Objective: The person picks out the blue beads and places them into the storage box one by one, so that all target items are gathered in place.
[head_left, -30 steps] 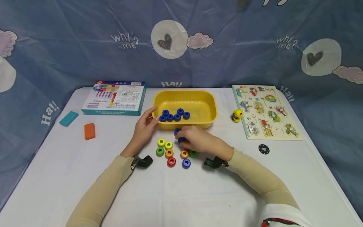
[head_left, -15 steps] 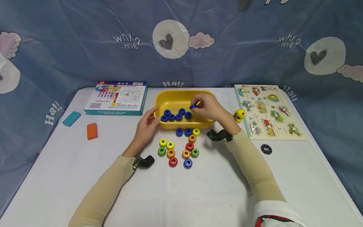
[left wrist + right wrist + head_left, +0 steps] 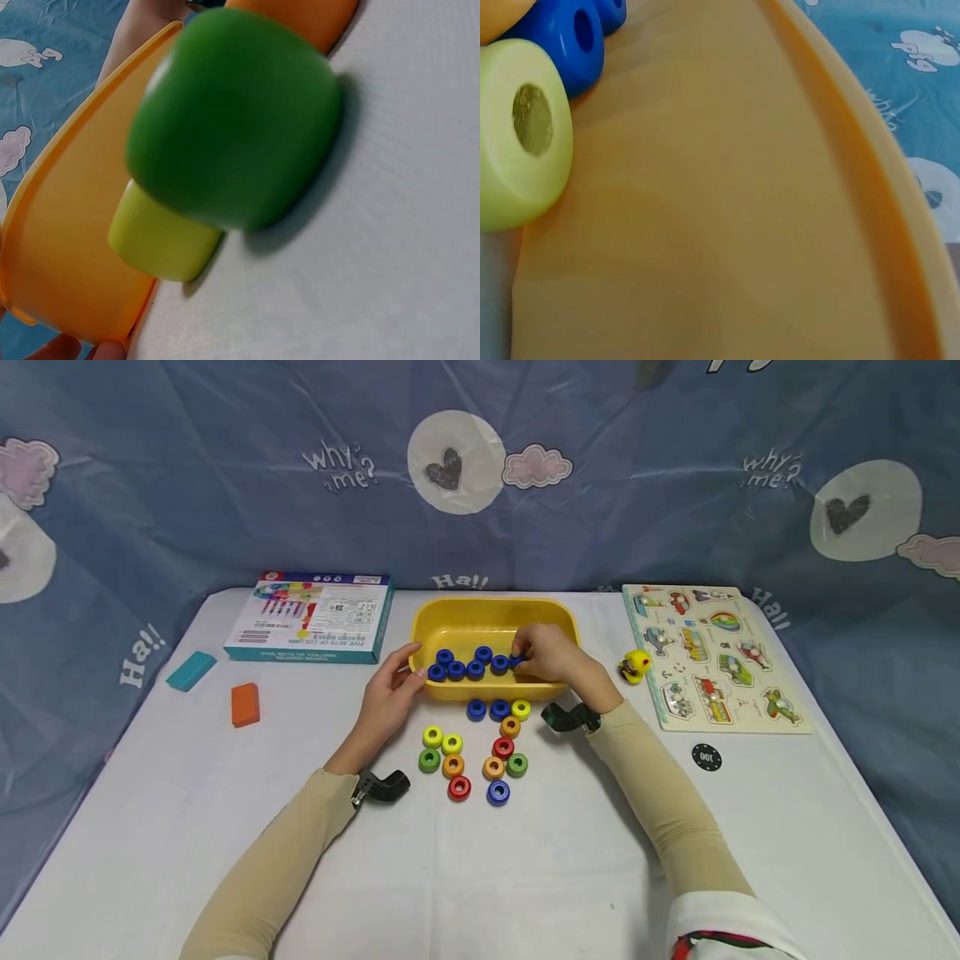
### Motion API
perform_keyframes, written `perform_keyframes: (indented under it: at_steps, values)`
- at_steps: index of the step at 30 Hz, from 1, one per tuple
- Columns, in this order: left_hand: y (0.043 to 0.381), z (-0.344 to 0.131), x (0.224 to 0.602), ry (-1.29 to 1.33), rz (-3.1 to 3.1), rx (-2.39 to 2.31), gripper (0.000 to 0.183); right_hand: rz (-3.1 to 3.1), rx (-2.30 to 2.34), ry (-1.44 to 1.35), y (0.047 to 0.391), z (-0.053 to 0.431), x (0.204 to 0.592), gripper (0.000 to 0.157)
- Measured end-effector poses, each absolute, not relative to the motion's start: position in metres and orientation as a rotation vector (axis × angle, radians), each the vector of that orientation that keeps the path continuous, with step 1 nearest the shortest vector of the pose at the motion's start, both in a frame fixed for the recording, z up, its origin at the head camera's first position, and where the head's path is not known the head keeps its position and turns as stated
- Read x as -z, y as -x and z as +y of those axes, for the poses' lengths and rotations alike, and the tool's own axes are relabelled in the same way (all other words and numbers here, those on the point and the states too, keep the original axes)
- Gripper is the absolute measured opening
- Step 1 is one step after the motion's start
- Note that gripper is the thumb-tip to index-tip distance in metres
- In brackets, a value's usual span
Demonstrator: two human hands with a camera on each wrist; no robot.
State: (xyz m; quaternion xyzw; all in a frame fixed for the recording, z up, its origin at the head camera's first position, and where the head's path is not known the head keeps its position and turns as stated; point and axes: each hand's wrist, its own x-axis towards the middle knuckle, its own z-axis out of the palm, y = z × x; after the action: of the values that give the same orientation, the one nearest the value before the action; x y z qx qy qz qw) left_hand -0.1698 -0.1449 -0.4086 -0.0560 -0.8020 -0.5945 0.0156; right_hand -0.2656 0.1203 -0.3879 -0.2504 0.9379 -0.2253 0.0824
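A yellow tub (image 3: 495, 691) stands at the back middle of the table with several blue beads (image 3: 475, 670) inside, along its front left. My left hand (image 3: 386, 700) holds the tub's left front corner, thumb at the front rim and fingers along the side. Reaching over the front rim, my right hand (image 3: 546, 653) pinches a blue bead (image 3: 516, 661) inside the tub, beside the others. Its fingertips are partly hidden. On the table before the tub lie loose beads: blue, orange and red ones, a yellow bead (image 3: 521, 710) and a green bead (image 3: 236, 120) among them.
Left of the tub lie a printed box (image 3: 311, 618), a teal block (image 3: 191, 671) and an orange block (image 3: 244, 705). To the right are a small yellow duck (image 3: 634, 666), a picture puzzle board (image 3: 712, 656) and a black chip (image 3: 707, 757). A blue printed cloth (image 3: 600, 543) hangs behind.
My right hand has carried a blue bead from the table in front of the tub into it, then lowered it beside the other blue beads. My left hand stays at the tub's corner.
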Motion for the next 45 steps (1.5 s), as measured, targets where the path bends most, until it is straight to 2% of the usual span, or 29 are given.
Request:
perform_keyframes:
  at_steps: [13,17,20,27,31,35,42,45]
  values:
    - [0.169,-0.146,0.409,0.156,-2.505,1.85,0.048,2.744,0.688,0.762,0.266,0.118,0.388,0.018]
    - [0.168,-0.146,0.41,0.164,-2.501,1.85,0.048,2.769,0.728,0.785,0.262,0.121,0.383,0.023]
    - [0.167,-0.146,0.41,0.174,-2.499,1.851,0.048,2.78,0.857,0.841,0.252,0.124,0.37,0.025]
    - [0.167,-0.147,0.408,0.184,-2.483,1.854,0.048,2.661,0.998,1.176,0.207,0.118,0.341,0.018]
    - [0.168,-0.147,0.407,0.179,-2.487,1.855,0.048,2.531,0.89,1.316,0.181,0.108,0.347,0.018]
    - [0.169,-0.146,0.406,0.176,-2.482,1.863,0.048,2.479,0.768,1.364,0.17,0.098,0.361,0.022]
    - [0.17,-0.145,0.409,0.19,-2.485,1.856,0.048,2.616,0.547,1.233,0.165,0.09,0.378,0.037]
    - [0.17,-0.145,0.408,0.194,-2.479,1.854,0.048,2.652,0.518,1.23,0.162,0.086,0.385,0.039]
